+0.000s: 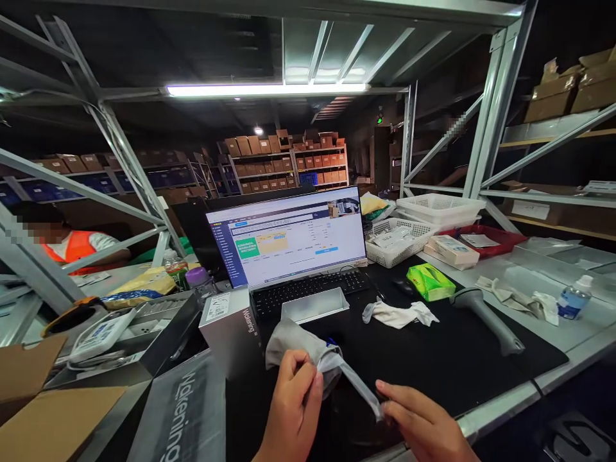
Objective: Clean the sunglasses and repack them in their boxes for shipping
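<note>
My left hand is closed, its fingertips pinching the edge of a soft grey pouch near where a pale translucent strip leaves it. The strip stretches right from the pouch to my right hand, whose thumb and fingers are closed on its far end. A bit of blue shows at the pouch's mouth; what is inside it is hidden. Just behind the pouch lies an open silver box part. A tall silver "Wakening" box stands at its left.
Behind are a monitor and keyboard. A handheld scanner, crumpled white cloth and green tissue pack lie right. An open carton and filled grey box stand left. A person in an orange vest sits beyond the frame.
</note>
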{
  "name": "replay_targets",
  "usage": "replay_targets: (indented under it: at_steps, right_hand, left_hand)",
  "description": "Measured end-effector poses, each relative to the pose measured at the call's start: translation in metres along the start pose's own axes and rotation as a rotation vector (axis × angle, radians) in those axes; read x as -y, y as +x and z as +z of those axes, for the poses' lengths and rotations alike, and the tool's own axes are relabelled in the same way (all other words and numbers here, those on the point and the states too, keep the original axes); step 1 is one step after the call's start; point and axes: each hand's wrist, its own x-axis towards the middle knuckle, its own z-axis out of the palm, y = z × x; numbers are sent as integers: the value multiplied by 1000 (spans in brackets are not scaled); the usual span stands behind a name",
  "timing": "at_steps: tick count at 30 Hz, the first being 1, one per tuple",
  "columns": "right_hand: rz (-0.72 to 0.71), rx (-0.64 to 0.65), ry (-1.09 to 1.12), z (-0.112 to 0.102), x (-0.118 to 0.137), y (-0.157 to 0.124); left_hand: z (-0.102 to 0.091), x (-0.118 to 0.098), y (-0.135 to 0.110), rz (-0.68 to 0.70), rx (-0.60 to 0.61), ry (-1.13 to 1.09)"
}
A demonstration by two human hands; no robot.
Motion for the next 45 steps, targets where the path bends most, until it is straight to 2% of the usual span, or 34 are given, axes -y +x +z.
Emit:
replay_targets:
  at_steps: [2,4,7,9,11,12,16,18,22,25,31,34,37,39,42,44,45]
  right_hand:
    - [94,-33,23,2,-4,5]
    - [301,-86,102,9,-6,8]
    - [675,-132,401,26,-5,7]
    - [794,-130,569,38,-2,6]
    - [760,-118,551,44,0,8]
    - [682,-98,476,44,1,10]
    - [177,38,104,30,4,25]
    - [-7,115,-1,21,5,34]
    - [-144,246,-103,15,10,53]
    - [-108,247,-59,22,14,68]
    - [176,103,147,42,12,83]
    - [372,37,276,53,12,80]
    - [630,-9,567,64,15,77]
    - [751,-25,736,68,17,75]
    - [819,11,840,69,19,73]
    - [763,13,756,66,18,70]
    - [686,-3,646,64,17,69]
  left_hand:
    - [0,1,-2,13,52,-2]
    - [1,1,-5,13,102,-9]
    - [0,1,-7,7,116,-1]
    - [-1,1,-8,14,102,23]
    - [-3,0,-8,26,75,42]
    - [-5,-1,-8,26,50,50]
    - [-13,-2,-5,-33,-69,66]
    - [-17,-2,-3,-59,-87,66]
    - [-22,1,0,-42,-94,86]
    - [-24,2,-2,5,-102,117]
    - [-26,4,-5,17,-116,161]
    - [-22,7,-8,68,-156,233]
    - [-17,10,-11,154,-208,360]
    - [-17,10,-10,202,-222,453]
    - [-20,7,3,248,-192,511]
    - [-23,2,19,265,-115,474]
    - [-24,0,28,276,-71,449]
